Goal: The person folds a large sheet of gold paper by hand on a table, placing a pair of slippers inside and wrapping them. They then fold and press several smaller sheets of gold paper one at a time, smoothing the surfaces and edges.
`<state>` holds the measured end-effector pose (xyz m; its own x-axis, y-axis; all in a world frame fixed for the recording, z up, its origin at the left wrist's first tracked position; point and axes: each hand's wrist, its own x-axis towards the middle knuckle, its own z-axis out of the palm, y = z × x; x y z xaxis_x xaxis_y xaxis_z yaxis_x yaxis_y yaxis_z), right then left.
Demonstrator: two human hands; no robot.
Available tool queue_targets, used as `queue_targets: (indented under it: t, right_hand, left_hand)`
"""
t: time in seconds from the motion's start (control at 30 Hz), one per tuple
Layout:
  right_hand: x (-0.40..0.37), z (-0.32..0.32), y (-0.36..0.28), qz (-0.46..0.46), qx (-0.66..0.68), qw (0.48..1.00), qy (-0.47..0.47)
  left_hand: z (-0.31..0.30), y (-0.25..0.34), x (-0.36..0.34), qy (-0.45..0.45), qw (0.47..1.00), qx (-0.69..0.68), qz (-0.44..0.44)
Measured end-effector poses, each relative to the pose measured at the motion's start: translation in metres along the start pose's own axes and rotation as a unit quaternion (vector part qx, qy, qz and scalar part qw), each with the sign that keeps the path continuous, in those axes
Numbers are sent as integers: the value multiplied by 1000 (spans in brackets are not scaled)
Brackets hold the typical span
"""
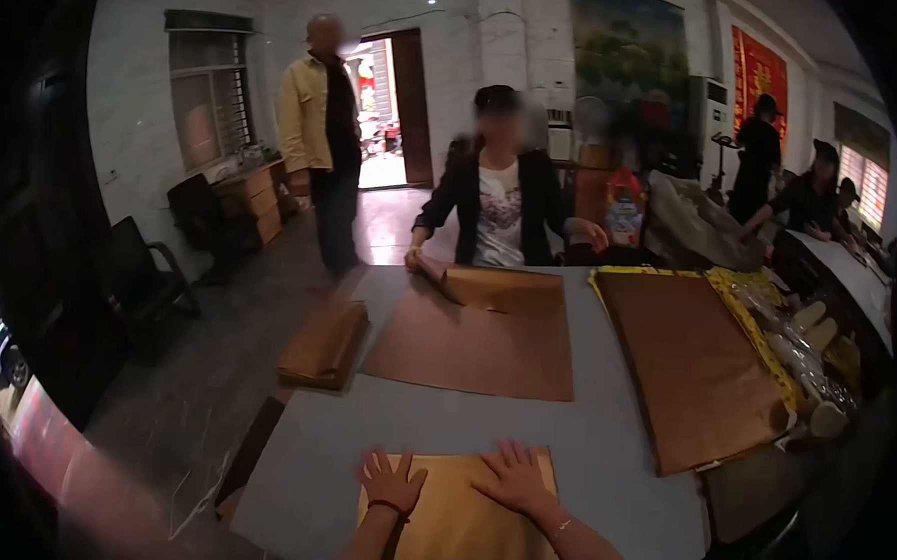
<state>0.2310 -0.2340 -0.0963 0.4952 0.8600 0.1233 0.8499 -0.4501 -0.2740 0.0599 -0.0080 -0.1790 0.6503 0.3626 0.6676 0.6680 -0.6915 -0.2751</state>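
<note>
A golden-brown sheet of what looks like kraft paper (458, 521) lies at the near edge of the table. My left hand (391, 483) rests flat near its upper left corner, fingers spread. Toward the upper right corner, my right hand (513, 480) presses flat on the same sheet, also with fingers apart. Neither hand grips anything. Across from me, a larger brown sheet (475, 351) is spread out, its far edge curled up by the hand of a seated person (497, 197).
The grey table (602, 437) carries a folded brown stack (326, 345) at left and a pile of large brown sheets (700, 361) on yellow wrapping at right. Plastic-wrapped items (806, 336) lie beyond it. A person (320, 124) stands by the doorway; others work at the far right.
</note>
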Motion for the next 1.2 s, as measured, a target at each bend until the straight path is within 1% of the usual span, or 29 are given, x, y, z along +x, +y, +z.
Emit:
queue_targets:
  t: [0.03, 0.07, 0.13, 0.17, 0.23, 0.27, 0.33, 0.37, 0.43, 0.47, 0.5, 0.53, 0.57, 0.6, 0.63, 0.73, 0.77, 0.83, 0.87, 0.93, 0.97, 1.0, 1.07, 1.1, 1.13, 1.2]
  right_hand:
    - [2, 3, -2, -17, 2, 1000, -5]
    - [2, 4, -2, -12, 5, 1000, 8]
    - [1, 8, 0, -3, 15, 999, 34]
    - [1, 5, -3, -6, 14, 999, 32]
    - [-1, -3, -12, 36, 3, 999, 6]
    - [2, -6, -19, 35, 3, 999, 6]
    - [9, -6, -39, 90, -62, 994, -10]
    - [13, 3, -46, 90, -61, 994, -11]
    - [26, 30, -58, -32, -58, 998, 16]
    - [30, 34, -70, -95, -29, 995, 29]
    - [33, 36, -80, -95, -26, 995, 30]
    - [35, 37, -90, -144, -37, 989, 15]
    - [36, 36, -95, -193, -49, 980, 0]
    - [39, 48, -94, -156, 43, 987, 4]
    - [38, 50, -91, -156, 43, 987, 4]
    - [30, 34, -85, -142, 33, 989, -6]
    - [28, 29, -80, -128, 12, 992, -14]
    - [23, 26, -66, -111, -48, 992, -19]
    - [19, 25, -57, -109, -48, 993, -20]
    - [13, 25, -39, -68, -51, 996, 1]
    - [7, 16, -33, -49, 2, 998, 30]
    - [3, 15, -21, -47, 2, 998, 31]
    - [-6, 14, 3, 3, -24, 997, 72]
    - [-10, 14, 11, -2, -49, 991, 121]
    - [-14, 13, 20, 0, -49, 991, 122]
    - [-19, 9, 30, 48, -25, 991, 124]
  left_hand:
    - [-2, 5, 2, -14, 1000, -19, -4]
    - [-75, -1, 43, -405, 887, -202, -92]
    - [-75, -1, 41, -394, 890, -206, -99]
    - [-74, -1, 41, -384, 894, -211, -95]
    - [-72, 0, 41, -395, 888, -215, -94]
    - [-70, 0, 40, -387, 892, -211, -94]
    - [-69, 0, 38, -380, 896, -207, -95]
    - [-70, -1, 38, -384, 897, -199, -91]
    - [-74, -1, 42, -387, 899, -188, -85]
    - [-76, -2, 45, -397, 893, -192, -88]
    - [-77, -4, 45, -407, 887, -197, -92]
    - [-64, -3, 36, -377, 907, -171, -76]
    - [-65, -4, 36, -377, 907, -169, -76]
    - [-67, -5, 38, -388, 903, -169, -76]
    - [-69, -5, 39, -399, 898, -170, -77]
    - [-76, -7, 44, -404, 889, -196, -92]
    - [-76, -7, 42, -389, 896, -192, -91]
    - [-77, -8, 42, -393, 896, -188, -89]
    - [-78, -7, 43, -396, 895, -184, -89]
    - [-77, -7, 44, -401, 893, -187, -88]
    - [-78, -7, 44, -406, 890, -190, -89]
    - [-78, -7, 44, -406, 890, -190, -87]
    - [-78, -7, 44, -409, 888, -193, -90]
    - [-77, -6, 44, -410, 886, -195, -91]
    - [-75, -6, 44, -424, 881, -189, -92]
    - [-75, -3, 44, -416, 884, -193, -91]
